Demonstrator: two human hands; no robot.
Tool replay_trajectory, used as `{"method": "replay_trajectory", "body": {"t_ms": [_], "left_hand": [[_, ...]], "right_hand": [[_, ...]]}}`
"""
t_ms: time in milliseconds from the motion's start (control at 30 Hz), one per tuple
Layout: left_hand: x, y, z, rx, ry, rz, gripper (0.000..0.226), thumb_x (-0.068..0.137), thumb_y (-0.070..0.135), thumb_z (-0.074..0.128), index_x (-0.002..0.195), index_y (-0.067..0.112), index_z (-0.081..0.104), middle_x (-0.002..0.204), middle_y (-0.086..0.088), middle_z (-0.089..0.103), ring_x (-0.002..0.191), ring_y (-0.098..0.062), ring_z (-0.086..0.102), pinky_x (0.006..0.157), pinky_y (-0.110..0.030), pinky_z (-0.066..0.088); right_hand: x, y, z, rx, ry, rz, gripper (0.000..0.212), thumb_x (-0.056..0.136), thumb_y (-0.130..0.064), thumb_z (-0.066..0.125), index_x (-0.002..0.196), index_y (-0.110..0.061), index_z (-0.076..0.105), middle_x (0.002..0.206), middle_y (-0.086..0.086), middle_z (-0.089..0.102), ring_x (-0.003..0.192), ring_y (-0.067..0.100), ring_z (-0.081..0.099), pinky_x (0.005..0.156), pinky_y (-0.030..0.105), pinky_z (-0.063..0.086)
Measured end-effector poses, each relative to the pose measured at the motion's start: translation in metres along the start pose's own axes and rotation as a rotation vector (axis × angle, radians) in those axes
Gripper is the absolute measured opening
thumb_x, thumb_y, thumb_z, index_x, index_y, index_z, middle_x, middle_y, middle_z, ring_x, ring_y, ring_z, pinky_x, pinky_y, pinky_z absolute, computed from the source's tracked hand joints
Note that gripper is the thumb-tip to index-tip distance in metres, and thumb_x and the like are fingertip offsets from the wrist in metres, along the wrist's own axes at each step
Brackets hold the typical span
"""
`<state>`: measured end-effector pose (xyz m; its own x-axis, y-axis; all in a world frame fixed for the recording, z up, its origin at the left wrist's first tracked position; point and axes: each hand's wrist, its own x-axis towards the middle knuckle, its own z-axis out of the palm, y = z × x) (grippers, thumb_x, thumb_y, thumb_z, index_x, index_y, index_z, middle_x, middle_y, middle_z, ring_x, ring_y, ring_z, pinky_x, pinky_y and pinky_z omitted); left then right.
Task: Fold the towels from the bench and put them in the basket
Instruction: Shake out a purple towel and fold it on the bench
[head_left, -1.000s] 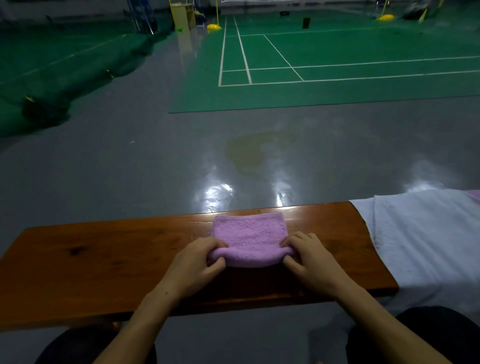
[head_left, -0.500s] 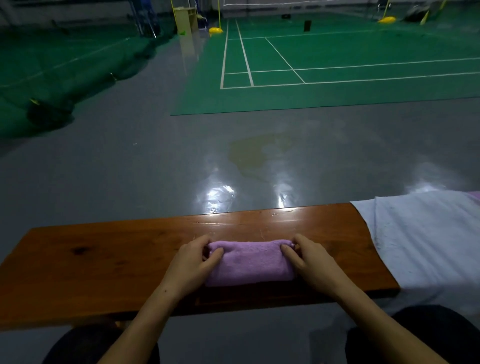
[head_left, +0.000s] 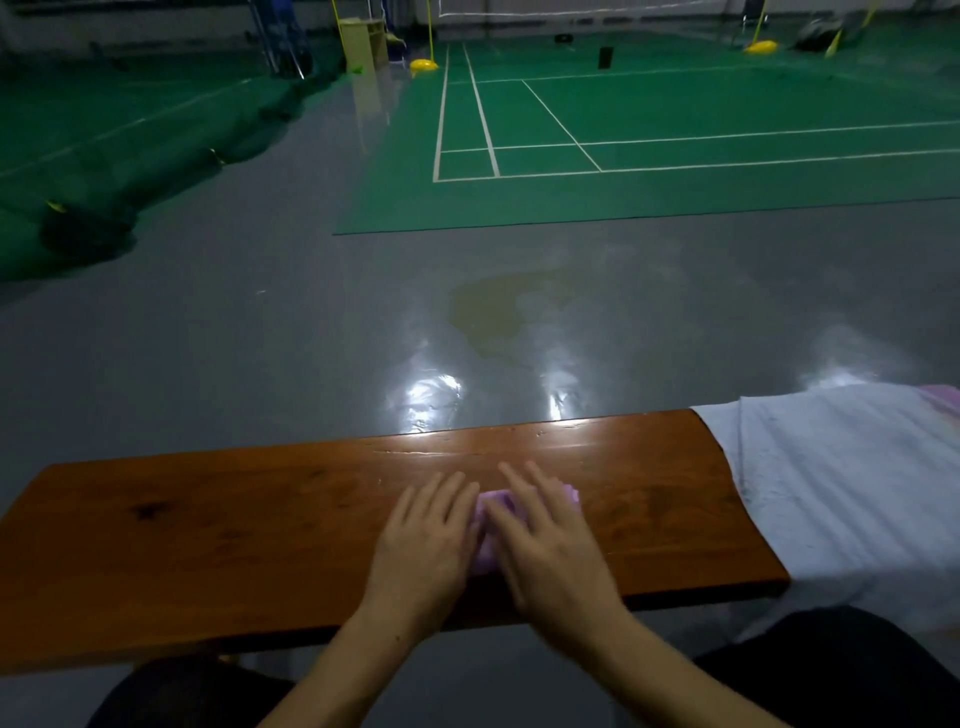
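Observation:
A small purple towel (head_left: 491, 525), folded into a compact bundle, lies on the wooden bench (head_left: 234, 530) near its front edge. My left hand (head_left: 423, 540) lies flat on the towel's left part with straight fingers. My right hand (head_left: 545, 535) presses flat on its right part, fingers straight and pointing away from me. Most of the towel is hidden under both hands; only a strip between them and a corner by my right fingers show. No basket is in view.
A white cloth (head_left: 841, 493) covers the bench's right end, with a pink edge (head_left: 943, 395) at the far right. Beyond the bench lie a shiny grey floor (head_left: 311, 322) and a green badminton court (head_left: 623, 145). My dark-clothed knees sit below the bench.
The towel was folded over from a square to a narrow bundle. Both hands moved from gripping its side edges to lying flat on top of it, close together.

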<state>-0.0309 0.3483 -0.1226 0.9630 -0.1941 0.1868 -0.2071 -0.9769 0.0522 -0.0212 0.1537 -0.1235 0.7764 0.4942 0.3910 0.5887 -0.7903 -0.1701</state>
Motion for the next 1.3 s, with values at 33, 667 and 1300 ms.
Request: {"method": "replay_trajectory", "body": {"t_ms": [33, 667, 1300], "left_hand": [[-0.002, 0.003, 0.008, 0.01, -0.082, -0.023, 0.062, 0.106, 0.043, 0.02, 0.157, 0.019, 0.046, 0.163, -0.005, 0.044, 0.153, -0.026, 0.038, 0.121, -0.048, 0.036], [0.001, -0.046, -0.022, -0.318, -0.145, -0.565, 0.066, 0.076, 0.094, 0.047, 0.107, 0.039, 0.065, 0.104, 0.016, 0.066, 0.094, -0.006, 0.061, 0.084, -0.037, 0.058], [0.019, -0.041, -0.053, -1.397, -0.028, -0.599, 0.03, 0.081, -0.004, 0.083, 0.103, -0.002, 0.062, 0.088, -0.009, 0.075, 0.082, -0.018, 0.072, 0.066, -0.031, 0.06]], "right_hand": [[-0.003, -0.008, 0.008, -0.011, -0.059, -0.016, 0.053, 0.104, -0.038, 0.043, 0.152, -0.016, 0.05, 0.167, 0.012, 0.035, 0.156, 0.036, 0.029, 0.124, 0.056, 0.031], [0.013, 0.043, -0.006, 0.048, -0.378, 0.237, 0.062, 0.088, -0.086, 0.029, 0.105, -0.036, 0.062, 0.097, -0.016, 0.063, 0.084, 0.004, 0.06, 0.078, 0.029, 0.059], [0.045, 0.019, -0.011, 0.813, -0.366, 0.257, 0.053, 0.093, -0.074, 0.061, 0.092, -0.022, 0.074, 0.087, -0.005, 0.075, 0.077, 0.012, 0.069, 0.068, 0.037, 0.059]]}}
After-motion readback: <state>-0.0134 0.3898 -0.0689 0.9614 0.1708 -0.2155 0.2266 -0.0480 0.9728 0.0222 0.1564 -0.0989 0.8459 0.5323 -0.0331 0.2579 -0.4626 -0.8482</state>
